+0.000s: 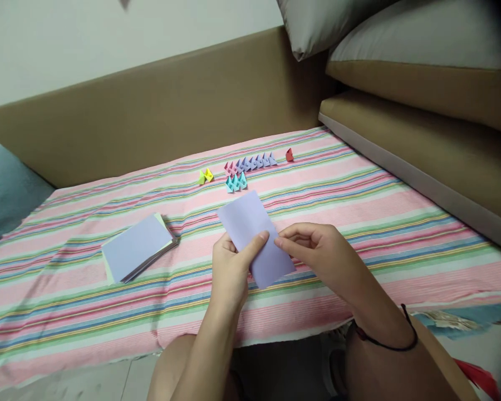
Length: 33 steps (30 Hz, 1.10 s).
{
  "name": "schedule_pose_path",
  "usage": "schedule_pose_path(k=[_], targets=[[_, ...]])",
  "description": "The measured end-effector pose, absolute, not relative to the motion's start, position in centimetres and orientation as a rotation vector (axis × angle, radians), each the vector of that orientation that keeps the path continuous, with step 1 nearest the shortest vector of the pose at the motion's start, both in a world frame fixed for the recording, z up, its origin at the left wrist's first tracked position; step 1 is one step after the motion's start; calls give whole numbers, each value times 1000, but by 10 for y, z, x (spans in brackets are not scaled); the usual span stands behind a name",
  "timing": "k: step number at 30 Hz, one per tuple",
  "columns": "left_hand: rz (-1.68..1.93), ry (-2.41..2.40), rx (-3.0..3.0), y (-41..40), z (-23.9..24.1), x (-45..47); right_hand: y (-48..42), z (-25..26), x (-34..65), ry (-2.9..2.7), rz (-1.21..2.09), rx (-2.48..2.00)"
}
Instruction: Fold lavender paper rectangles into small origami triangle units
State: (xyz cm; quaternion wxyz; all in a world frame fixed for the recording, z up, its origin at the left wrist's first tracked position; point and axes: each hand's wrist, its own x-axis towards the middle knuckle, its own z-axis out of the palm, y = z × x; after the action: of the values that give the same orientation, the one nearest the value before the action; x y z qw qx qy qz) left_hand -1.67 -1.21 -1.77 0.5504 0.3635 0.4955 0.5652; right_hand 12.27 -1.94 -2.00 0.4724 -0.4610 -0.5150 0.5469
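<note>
A lilac paper sheet (pixel 250 225) is held above the striped cloth, tilted with its far end pointing away from me. My left hand (pixel 230 268) pinches its left edge, thumb on top. My right hand (pixel 317 252) pinches its right edge with curled fingers; a dark cord circles that wrist. To the left lies a stack of paper sheets (pixel 137 249) with a lilac one on top. Farther back sits a row of small folded paper pieces (pixel 250 164) in pink and lilac, with blue ones (pixel 236 182) in front, yellow-green ones (pixel 205 176) to the left and a red one (pixel 289 155) to the right.
The pink striped cloth (pixel 359 223) covers a low surface backed by a brown padded board (pixel 158 111). Brown and grey cushions (pixel 421 72) are piled at the right. A grey-blue pillow (pixel 4 189) lies at the far left. My bare knees show at the bottom.
</note>
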Motion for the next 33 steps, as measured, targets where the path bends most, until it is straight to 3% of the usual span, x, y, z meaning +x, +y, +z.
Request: schedule_pose_path(k=[13,33], targets=[[1416,1143,939,-12,-12,-25,-24,-14,120,-1407,1096,-1055],[1176,1211,981,-7,-18,-34,-18,-23,123,-1238,1405,-1104]])
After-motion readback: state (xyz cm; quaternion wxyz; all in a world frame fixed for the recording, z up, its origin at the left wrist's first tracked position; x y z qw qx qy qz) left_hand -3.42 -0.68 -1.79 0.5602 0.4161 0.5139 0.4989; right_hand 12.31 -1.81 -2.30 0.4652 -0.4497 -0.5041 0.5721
